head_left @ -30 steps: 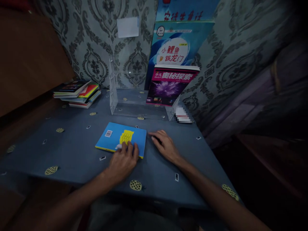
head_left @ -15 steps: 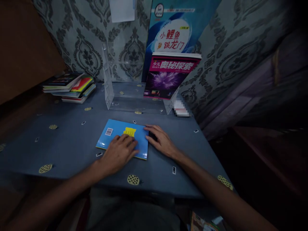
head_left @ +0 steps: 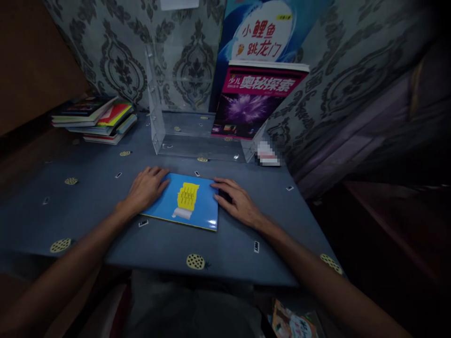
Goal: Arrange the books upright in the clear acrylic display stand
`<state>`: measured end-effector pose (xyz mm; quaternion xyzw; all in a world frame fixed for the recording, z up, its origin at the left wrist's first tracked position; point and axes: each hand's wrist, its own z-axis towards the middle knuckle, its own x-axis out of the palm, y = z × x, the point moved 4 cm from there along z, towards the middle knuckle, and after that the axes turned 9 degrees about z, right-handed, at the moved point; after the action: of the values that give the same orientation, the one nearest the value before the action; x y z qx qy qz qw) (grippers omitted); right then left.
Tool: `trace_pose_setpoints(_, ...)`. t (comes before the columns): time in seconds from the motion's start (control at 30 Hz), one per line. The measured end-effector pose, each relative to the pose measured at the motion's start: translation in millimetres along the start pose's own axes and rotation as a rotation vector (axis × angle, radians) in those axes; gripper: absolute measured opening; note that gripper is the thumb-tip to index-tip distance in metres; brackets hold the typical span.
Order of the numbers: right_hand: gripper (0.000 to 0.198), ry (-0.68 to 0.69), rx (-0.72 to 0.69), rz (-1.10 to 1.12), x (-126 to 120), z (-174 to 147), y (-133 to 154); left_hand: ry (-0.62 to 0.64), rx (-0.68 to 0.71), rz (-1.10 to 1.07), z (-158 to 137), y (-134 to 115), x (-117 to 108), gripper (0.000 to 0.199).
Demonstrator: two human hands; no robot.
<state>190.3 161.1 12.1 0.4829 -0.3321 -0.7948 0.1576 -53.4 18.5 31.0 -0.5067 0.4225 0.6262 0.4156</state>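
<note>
A closed blue book (head_left: 203, 202) with a yellow text patch on its cover lies flat on the table in front of me. My left hand (head_left: 146, 187) rests over the book's left end, fingers stretched out and hiding that corner. At the opposite short edge, my right hand (head_left: 235, 199) lies with its fingertips touching the cover, thumb and fingers apart. Neither hand grips the book.
Behind the book stands a clear acrylic rack (head_left: 200, 148) holding a purple book (head_left: 246, 103) and a taller blue book (head_left: 264, 28). A stack of books (head_left: 95, 119) lies at the back left. A blurred white item (head_left: 268, 154) sits by the rack.
My left hand has slid from the middle of the blue book to its left end, uncovering the yellow patch. The right hand stays at the right edge. The view has tilted slightly down.
</note>
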Motion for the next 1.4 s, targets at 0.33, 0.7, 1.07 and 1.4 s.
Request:
trace_pose_setpoints(0.33, 0.036, 0.186, -0.222, -0.173, 40, 25, 54, -0.045, -0.012, 0.146, -4, -9, -4, 0.04)
trace_pose_setpoints(0.7, 0.057, 0.148, 0.065, -0.232, 30, 17, 23, -0.075, 0.004, 0.043, -5, -8, -5, 0.042)
trace_pose_setpoints(1.07, 0.052, 0.027, 0.087, -0.211, 11, 12, 1, -0.118, 0.305, -0.027, -5, -19, -6, 0.042)
trace_pose_setpoints(1.4, 0.05, 0.03, 0.062, -0.194, 6, 12, -1, -0.166, 0.2, 0.057, -10, -8, -17, 0.043)
